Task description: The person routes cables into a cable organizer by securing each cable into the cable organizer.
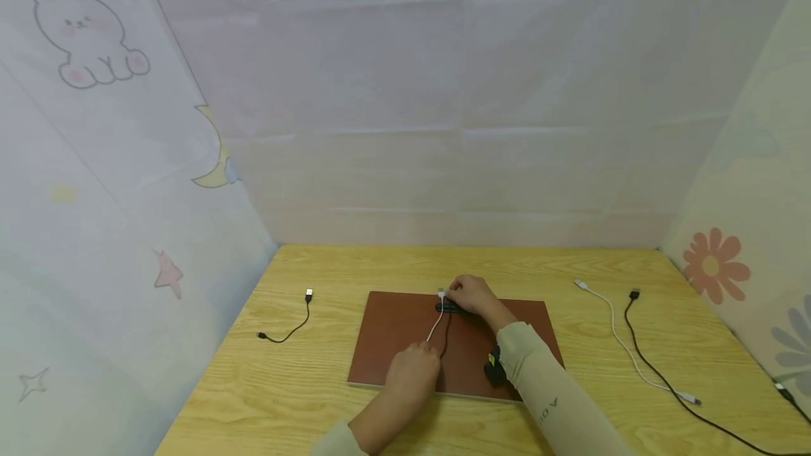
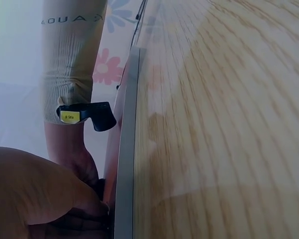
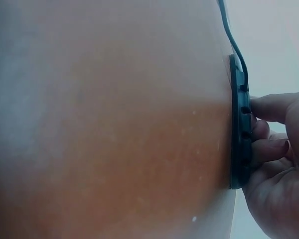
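Observation:
A black slotted cable organizer (image 1: 443, 308) sits near the far edge of a brown board (image 1: 386, 329). My right hand (image 1: 474, 294) curls its thumb and fingers against the slotted side of the organizer (image 3: 241, 134), covering part of it. A black cable (image 3: 234, 42) enters a slot close to my thumb. Nearer the front, my left hand (image 1: 410, 375) pinches the black cable (image 1: 446, 336), though its fingertips are mostly hidden. A white USB cable (image 1: 436, 326) runs from its plug beside the organizer to my left knuckles; its lower end is hidden.
On the wooden table (image 1: 272, 385), a short black USB cable (image 1: 298, 329) lies left of the board. To the right are a white cable (image 1: 624, 343) and a long black cable (image 1: 659, 371). A dark wrist device (image 2: 102, 117) with a yellow label sits by my right cuff.

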